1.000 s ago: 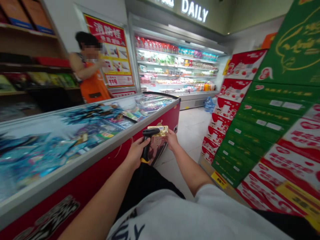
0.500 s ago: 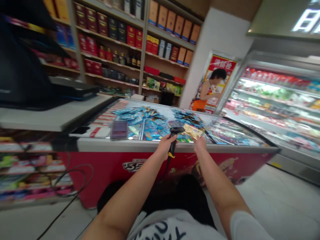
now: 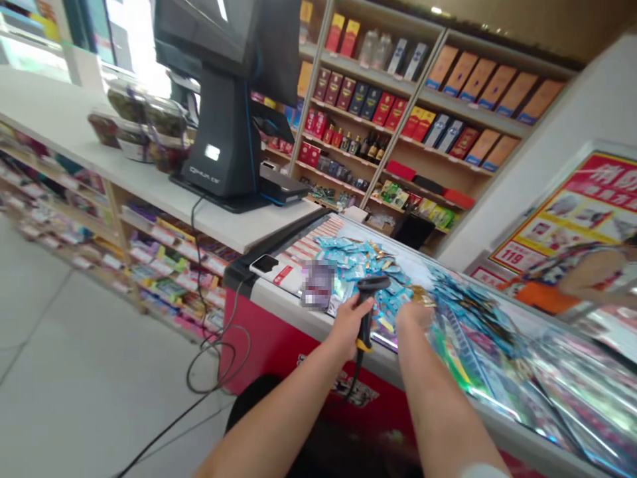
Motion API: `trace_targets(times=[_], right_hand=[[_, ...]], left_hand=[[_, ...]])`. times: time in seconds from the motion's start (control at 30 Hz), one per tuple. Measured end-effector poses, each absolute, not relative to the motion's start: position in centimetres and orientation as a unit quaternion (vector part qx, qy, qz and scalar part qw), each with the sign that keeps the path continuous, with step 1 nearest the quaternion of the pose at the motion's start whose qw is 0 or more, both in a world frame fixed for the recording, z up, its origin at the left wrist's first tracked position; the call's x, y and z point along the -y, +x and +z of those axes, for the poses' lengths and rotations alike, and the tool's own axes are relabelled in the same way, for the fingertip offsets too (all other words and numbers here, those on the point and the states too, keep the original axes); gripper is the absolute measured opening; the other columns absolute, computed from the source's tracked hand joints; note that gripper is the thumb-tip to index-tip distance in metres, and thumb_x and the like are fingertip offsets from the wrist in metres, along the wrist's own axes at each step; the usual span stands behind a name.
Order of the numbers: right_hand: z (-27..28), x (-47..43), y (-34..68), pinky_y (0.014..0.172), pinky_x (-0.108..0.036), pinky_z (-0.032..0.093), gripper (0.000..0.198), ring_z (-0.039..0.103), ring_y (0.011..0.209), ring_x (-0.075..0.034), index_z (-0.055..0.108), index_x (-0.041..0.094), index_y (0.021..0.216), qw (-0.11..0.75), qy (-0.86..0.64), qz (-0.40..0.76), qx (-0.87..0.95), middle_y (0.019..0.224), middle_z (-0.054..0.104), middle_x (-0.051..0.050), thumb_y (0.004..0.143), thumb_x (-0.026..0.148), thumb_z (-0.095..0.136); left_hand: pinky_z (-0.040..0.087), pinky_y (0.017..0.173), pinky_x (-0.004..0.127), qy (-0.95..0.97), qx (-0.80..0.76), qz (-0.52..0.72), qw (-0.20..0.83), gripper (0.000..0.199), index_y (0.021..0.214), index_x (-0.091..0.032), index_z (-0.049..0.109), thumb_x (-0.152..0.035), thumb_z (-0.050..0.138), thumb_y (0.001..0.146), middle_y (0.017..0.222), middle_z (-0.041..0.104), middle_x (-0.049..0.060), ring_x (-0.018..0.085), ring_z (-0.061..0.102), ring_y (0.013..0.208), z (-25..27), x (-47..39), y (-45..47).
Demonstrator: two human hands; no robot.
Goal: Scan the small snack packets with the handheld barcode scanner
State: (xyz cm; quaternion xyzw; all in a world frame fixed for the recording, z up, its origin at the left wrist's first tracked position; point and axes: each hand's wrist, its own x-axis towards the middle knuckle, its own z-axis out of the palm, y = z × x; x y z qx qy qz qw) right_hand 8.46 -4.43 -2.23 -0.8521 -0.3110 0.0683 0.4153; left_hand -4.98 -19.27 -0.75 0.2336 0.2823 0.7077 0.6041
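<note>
My left hand [image 3: 347, 326] is wrapped round the grip of a black and yellow barcode scanner [image 3: 365, 317], its head upright above the freezer's near edge. Close beside it, my right hand [image 3: 413, 320] is closed on a gold packet [image 3: 423, 296]; most of the packet is hidden behind the fingers. Under and beyond both hands, a heap of blue packets [image 3: 351, 255] is spread over the glass top of a chest freezer [image 3: 293, 292]. A second heap of dark blue packets [image 3: 472, 305] lies to the right of my right hand.
A white phone-like device [image 3: 266, 264] and a blurred-out item [image 3: 318, 285] lie at the freezer's left end. The counter [image 3: 239, 222] carries a checkout terminal [image 3: 219, 133] and plastic tubs [image 3: 164, 126]. A cable [image 3: 199, 392] loops down to the floor. Another person [image 3: 572, 272] stands at right.
The view has swung left, bringing the terminal and counter into sight. My right hand has turned over the packets with the gold packet, now mostly covered. The scanner stays in my left hand.
</note>
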Motion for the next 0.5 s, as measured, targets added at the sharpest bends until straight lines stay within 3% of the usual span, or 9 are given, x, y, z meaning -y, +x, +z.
trace_targets(times=[0.27,0.5], right_hand=[[-2.2,-2.4,4.1,0.083,-0.052,0.042,0.039,0.055,0.109,-0.037,0.051,0.015,0.116,0.439,-0.839,0.075,0.312,0.113,0.059,-0.023,0.087,0.025,0.026],[-2.7,-6.6,4.1,0.085,-0.054,0.041,0.047,0.055,0.11,-0.04,0.043,0.006,0.126,0.368,-0.824,0.091,0.421,0.117,0.055,-0.029,0.088,0.026,0.022]], left_hand=[[0.041,0.054,0.02,0.205,-0.312,0.722,0.583,0.035,0.095,-0.016,0.065,-0.039,0.071,0.069,0.071,0.061,0.002,0.01,0.056,0.061,-1.3,17.7,-5.6],[0.044,0.061,0.021,0.145,-0.318,0.77,0.534,0.033,0.092,-0.015,0.065,-0.039,0.071,0.07,0.074,0.063,0.002,0.011,0.058,0.067,-1.5,15.8,-5.1]])
